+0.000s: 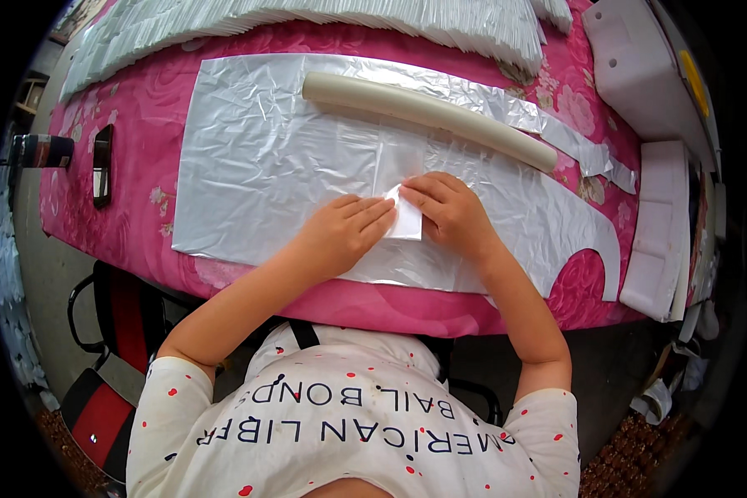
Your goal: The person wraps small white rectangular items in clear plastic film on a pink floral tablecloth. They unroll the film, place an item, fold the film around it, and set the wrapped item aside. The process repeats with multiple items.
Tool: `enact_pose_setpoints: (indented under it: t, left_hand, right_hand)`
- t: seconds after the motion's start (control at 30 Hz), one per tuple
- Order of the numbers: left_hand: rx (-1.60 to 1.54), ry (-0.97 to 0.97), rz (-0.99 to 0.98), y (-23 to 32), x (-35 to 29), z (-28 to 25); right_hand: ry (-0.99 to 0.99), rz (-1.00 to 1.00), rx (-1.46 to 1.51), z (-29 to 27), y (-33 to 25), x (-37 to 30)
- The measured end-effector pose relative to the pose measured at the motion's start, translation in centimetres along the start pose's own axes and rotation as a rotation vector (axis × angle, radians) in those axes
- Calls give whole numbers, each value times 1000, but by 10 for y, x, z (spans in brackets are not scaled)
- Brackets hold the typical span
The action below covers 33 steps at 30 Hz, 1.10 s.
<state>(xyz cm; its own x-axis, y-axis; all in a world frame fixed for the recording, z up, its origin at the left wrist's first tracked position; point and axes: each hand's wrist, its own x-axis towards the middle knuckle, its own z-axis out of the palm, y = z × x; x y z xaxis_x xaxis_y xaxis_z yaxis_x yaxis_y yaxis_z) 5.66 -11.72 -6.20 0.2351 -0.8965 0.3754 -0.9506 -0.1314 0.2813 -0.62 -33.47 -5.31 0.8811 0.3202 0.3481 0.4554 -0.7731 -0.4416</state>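
A folded white slip, paper or film [407, 224], lies on a large, thin, silvery-white plastic bag [241, 166] spread over the table. Its top comes to a slanted point. My left hand [340, 232] has its fingers pressed together on the slip's upper left edge. Opposite it, the thumb and fingertips of my right hand [452, 214] pinch the upper right corner, almost meeting the left fingertips. Just beyond my hands, a long cream-coloured tube [432, 116] rests across the bag, slanting down to the right.
Thick stacks of folded white sheets [324, 15] fill the table's far side. At the left are a phone-like dark object [102, 166] and a dark cup [48, 151]. White foam boxes [656, 224] border the right edge. A pink floral cloth [133, 203] covers the table. Red-and-black chairs [124, 315] stand left.
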Motion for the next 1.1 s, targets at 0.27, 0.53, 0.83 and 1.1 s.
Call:
enact_pose_setpoints:
  t: [0.27,0.53,0.83,1.1]
  left_hand:
    - [-204,-49,-103,26,-26,-13]
    - [-532,-80,-806,20,10,-16]
    - [-353,80,-665,10,21,-16]
    - [-37,-143,-415,27,22,20]
  right_hand:
    - [25,105,142,4,-51,-34]
    - [28,891,470,1,-51,-5]
    - [-243,1162,657,-8,-31,17]
    - [-182,1157,625,-5,-34,17]
